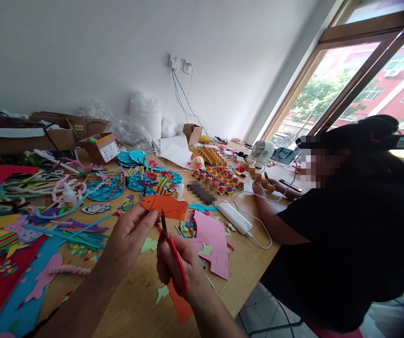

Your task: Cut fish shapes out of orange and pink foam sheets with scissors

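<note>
1. Left hand (128, 232): thumb and fingers pinched together on orange paper (167, 205) with a drawn fish outline; paper held up over the table (135, 300), inward from its right edge.
2. Right hand (184, 258): fingers clamped round red-handled scissors (179, 270); blades point up at paper's lower edge, can't tell if biting in.
3. Under/beside right hand: orange offcut (181, 307), pink sheet (216, 249) near table's right edge, pale green scrap (205, 249) on the sheet.
4. White power strip (235, 218): just beyond pink sheet, along right edge.
5. Toward left edge: blue strip bundle (82, 232), white glue bottle (70, 193), pink paper fish (45, 277).
6. Mid-table, past the orange paper: blue discs (105, 189), multicolored pieces (219, 178) in rows.
7. Far edge, by wall: small cardboard box (101, 148), plastic bags (145, 115).
8. Right edge: co-worker (346, 225), black shirt, hands at a tan zigzag strip (253, 173).
</note>
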### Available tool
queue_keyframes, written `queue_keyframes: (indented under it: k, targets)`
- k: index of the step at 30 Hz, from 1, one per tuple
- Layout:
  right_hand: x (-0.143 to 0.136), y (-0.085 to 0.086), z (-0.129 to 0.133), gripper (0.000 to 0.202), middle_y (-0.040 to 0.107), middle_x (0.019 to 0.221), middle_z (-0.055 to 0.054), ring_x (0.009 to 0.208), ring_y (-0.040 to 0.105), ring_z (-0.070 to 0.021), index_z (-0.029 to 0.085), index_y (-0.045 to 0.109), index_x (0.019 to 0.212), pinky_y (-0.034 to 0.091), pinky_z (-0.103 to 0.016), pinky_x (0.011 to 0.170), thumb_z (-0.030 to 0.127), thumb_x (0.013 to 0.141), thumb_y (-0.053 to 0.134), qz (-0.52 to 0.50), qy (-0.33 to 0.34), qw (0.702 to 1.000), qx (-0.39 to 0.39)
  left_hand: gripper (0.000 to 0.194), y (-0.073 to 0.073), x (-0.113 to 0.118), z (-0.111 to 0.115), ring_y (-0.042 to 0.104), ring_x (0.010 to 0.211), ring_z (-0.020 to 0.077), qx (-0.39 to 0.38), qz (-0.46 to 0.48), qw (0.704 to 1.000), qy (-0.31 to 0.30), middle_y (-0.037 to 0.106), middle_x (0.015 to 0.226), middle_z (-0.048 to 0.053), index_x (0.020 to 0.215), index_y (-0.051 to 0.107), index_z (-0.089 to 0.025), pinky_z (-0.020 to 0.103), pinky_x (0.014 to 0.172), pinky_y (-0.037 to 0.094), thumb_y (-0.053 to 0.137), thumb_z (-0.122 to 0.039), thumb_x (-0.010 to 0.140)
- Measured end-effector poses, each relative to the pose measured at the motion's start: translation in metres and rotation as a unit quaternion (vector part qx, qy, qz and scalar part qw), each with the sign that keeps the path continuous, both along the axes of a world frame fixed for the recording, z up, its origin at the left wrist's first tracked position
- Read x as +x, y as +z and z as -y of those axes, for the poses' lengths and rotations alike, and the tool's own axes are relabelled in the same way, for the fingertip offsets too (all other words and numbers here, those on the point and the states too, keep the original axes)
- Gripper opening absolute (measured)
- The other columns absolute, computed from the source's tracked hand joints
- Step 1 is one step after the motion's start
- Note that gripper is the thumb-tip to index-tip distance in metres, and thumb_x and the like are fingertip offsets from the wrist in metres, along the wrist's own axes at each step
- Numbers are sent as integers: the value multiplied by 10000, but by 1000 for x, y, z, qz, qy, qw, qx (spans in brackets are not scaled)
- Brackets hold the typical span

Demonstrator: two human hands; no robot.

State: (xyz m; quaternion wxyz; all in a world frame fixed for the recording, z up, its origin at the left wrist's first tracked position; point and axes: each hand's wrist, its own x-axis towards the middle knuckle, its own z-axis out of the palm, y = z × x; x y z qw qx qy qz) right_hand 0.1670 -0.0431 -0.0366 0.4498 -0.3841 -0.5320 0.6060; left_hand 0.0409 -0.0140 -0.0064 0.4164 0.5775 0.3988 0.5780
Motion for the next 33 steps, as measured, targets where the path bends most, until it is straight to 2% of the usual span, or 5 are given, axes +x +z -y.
queue_keyframes:
  k: [4, 14, 20, 33]
  targets:
    - [0, 1, 1, 582, 466, 432, 56, 377, 377, -69, 202, 438, 606, 283, -185, 386, 762, 690, 574, -1, 4, 1000, 3, 141, 2, -2, -1, 606, 702, 183, -1, 3, 1000, 10, 656, 697, -9, 705, 646, -214, 240, 644, 489, 585, -307, 792]
    - [1, 6, 5, 538, 459, 441, 58, 390, 384, -66, 201, 431, 602, 293, -181, 393, 702, 733, 577, 35, 6, 999, -5, 193, 2, -11, -5, 531, 650, 169, -23, -35, 999, -34, 585, 653, -12, 659, 624, -211, 239, 597, 453, 563, -333, 795]
    - [1, 10, 5, 549, 446, 424, 55, 391, 391, -73, 206, 421, 572, 308, -185, 391, 712, 724, 568, 47, 5, 999, 3, 193, 6, -11, -4, 518, 626, 178, -28, -37, 999, -28, 563, 625, -6, 629, 623, -213, 250, 575, 452, 570, -340, 764]
    - [4, 5, 4, 550, 462, 436, 51, 396, 369, -68, 201, 431, 587, 312, -190, 411, 716, 719, 577, 43, 10, 999, 2, 185, 1, -14, -7, 536, 622, 145, -24, -27, 996, -76, 591, 636, -33, 662, 648, -230, 204, 581, 438, 559, -294, 810]
